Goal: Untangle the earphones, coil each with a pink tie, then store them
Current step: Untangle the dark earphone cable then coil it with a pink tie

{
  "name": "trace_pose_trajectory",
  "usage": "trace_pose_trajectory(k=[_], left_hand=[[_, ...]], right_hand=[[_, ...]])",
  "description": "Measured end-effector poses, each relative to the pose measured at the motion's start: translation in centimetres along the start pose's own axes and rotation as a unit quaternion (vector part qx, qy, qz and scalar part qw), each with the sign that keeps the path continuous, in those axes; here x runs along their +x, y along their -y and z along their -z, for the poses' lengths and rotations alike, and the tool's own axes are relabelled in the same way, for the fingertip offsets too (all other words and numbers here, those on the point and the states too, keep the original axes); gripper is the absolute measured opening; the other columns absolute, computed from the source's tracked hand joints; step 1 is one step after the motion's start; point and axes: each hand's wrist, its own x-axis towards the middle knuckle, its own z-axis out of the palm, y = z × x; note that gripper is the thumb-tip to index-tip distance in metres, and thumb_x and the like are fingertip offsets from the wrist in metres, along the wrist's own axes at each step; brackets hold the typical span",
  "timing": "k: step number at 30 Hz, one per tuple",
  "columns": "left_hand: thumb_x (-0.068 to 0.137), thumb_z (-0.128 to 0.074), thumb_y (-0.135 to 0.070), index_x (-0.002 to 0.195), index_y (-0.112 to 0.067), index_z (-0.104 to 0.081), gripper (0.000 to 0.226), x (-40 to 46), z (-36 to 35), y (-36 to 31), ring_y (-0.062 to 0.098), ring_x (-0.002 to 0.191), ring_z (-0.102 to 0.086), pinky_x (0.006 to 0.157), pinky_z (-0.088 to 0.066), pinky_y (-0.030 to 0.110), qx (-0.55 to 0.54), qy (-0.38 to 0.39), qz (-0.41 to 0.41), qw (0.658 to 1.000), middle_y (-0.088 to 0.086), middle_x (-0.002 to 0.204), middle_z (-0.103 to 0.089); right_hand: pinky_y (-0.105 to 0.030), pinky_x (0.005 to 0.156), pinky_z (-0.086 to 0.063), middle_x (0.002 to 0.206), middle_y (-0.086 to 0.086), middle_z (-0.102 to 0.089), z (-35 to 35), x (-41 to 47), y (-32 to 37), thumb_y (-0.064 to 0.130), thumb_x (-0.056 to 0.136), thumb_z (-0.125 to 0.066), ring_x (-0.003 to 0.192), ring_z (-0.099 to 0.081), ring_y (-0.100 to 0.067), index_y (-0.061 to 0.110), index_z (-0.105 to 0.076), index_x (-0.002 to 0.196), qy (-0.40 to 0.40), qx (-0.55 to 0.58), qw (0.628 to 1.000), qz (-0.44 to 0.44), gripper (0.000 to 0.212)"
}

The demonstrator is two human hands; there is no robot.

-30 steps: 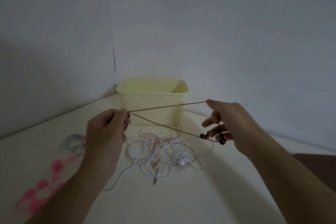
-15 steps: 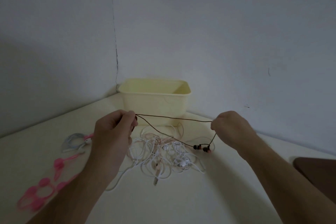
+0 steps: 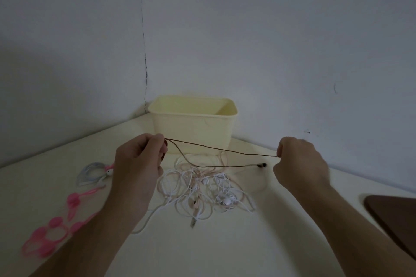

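A dark brown earphone cord [image 3: 221,149] is stretched in the air between my hands. My left hand [image 3: 138,164] pinches one end of its loop at the left. My right hand [image 3: 299,165] pinches the cord at the right, fingers curled. The dark earbuds [image 3: 261,165] hang just left of my right hand. Below the cord, a tangle of white and pale pink earphones [image 3: 202,189] lies on the cream table [image 3: 225,245]. Several pink ties [image 3: 54,227] lie at the front left. A coiled grey-white earphone with a pink tie [image 3: 94,172] lies behind them.
A pale yellow open bin [image 3: 193,128] stands in the wall corner behind the tangle. A dark brown board [image 3: 394,216] lies at the table's right edge. Grey walls close the table on the left and back.
My right hand has moved right and its fingers have closed, drawing the brown cord longer between my hands. The earbuds now trail left of that hand. My left hand stays in place.
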Motion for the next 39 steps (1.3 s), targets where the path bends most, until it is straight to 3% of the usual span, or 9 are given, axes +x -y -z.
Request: trace_pose_trajectory(k=[6,11,13,16,21,24,27,33,39], left_hand=[[0.1,-0.058,-0.007,0.063,-0.007,-0.059,0.037,-0.4,-0.3,-0.3,0.012,0.05,-0.025,0.052,-0.021,0.027,0.002,0.031,0.021,0.999,-0.005,0.051,-0.034],[0.092,-0.065,-0.023,0.06,-0.011,-0.059,0.035,-1.4,-0.9,-0.4,0.014,0.052,-0.025,0.056,-0.021,0.034,0.03,0.124,0.03,0.991,-0.002,0.054,-0.032],[0.085,-0.064,-0.03,0.061,-0.01,-0.06,0.032,-1.8,-1.1,-0.4,0.016,0.053,-0.024,0.056,-0.019,0.036,0.033,0.158,0.037,0.986,0.0,0.055,-0.03],[0.086,-0.063,-0.031,0.062,-0.01,-0.06,0.031,-2.5,-1.2,-0.4,0.017,0.053,-0.023,0.057,-0.015,0.044,0.033,0.201,0.051,0.978,0.001,0.055,-0.031],[0.086,-0.064,-0.03,0.062,-0.012,-0.06,0.03,-2.8,-1.5,-0.6,0.018,0.054,-0.025,0.054,-0.017,0.039,0.033,0.226,0.071,0.971,0.007,0.059,-0.031],[0.086,-0.066,-0.025,0.064,-0.01,-0.064,0.027,-2.4,-1.4,-0.7,0.017,0.051,-0.025,0.049,-0.024,0.029,0.01,0.204,0.092,0.975,0.006,0.058,-0.031],[0.093,-0.066,-0.017,0.067,-0.008,-0.065,0.028,-2.4,-1.4,-1.0,0.015,0.048,-0.028,0.043,-0.028,0.024,-0.041,0.214,0.148,0.965,0.005,0.058,-0.034],[0.096,-0.057,-0.024,0.081,-0.008,-0.07,0.025,-2.9,-1.4,-2.1,0.013,0.054,-0.043,0.045,-0.033,0.025,-0.172,0.291,0.228,0.913,0.002,0.066,-0.045],[0.102,-0.051,-0.014,0.11,-0.001,-0.078,0.03,-2.5,-1.5,-1.8,0.02,0.084,-0.072,0.051,-0.049,0.026,-0.173,0.219,0.146,0.949,0.013,0.096,-0.073]], right_hand=[[-0.037,0.074,-0.063,0.093,-0.004,-0.07,1.0,0.0,0.3,0.002,0.081,-0.057,0.079,-0.07,-0.027,0.017,-0.071,0.095,0.079,0.078,0.994,-0.021,0.025],[-0.03,0.092,-0.054,0.121,0.003,-0.067,1.6,-0.4,2.1,0.005,0.084,-0.059,0.11,-0.064,-0.019,0.019,-0.071,0.122,0.154,0.072,0.981,0.09,0.042],[-0.025,0.096,-0.047,0.124,0.011,-0.064,2.1,-1.6,3.7,0.003,0.085,-0.064,0.119,-0.059,-0.009,0.024,-0.067,0.13,0.193,0.192,0.948,0.166,0.049],[-0.03,0.11,-0.046,0.133,0.013,-0.067,1.7,-4.1,6.4,0.012,0.09,-0.075,0.13,-0.059,-0.001,0.029,-0.057,0.141,0.308,0.379,0.836,0.249,0.057],[-0.053,0.093,-0.059,0.096,-0.007,-0.078,0.6,-4.0,6.7,0.021,0.096,-0.074,0.089,-0.074,-0.027,0.017,-0.073,0.106,0.278,0.383,0.844,0.254,0.01],[-0.042,0.064,-0.049,0.065,-0.014,-0.053,0.6,-3.3,5.4,0.017,0.105,-0.064,0.06,-0.05,-0.025,0.002,-0.07,0.089,0.361,0.447,0.793,0.205,0.023],[-0.032,0.061,-0.037,0.056,0.003,-0.035,0.7,-3.1,5.1,0.014,0.109,-0.054,0.052,-0.034,-0.013,0.005,-0.069,0.078,0.308,0.532,0.77,0.173,0.036],[-0.021,0.049,-0.031,0.052,0.01,-0.047,-1.0,-3.4,5.4,0.026,0.106,-0.057,0.048,-0.04,-0.006,0.017,-0.068,0.072,0.147,0.365,0.9,0.185,0.037],[-0.022,0.06,-0.04,0.072,0.004,-0.061,-2.0,-5.2,6.8,0.025,0.109,-0.05,0.063,-0.053,-0.008,0.017,-0.062,0.082,0.174,0.289,0.903,0.266,0.031]])
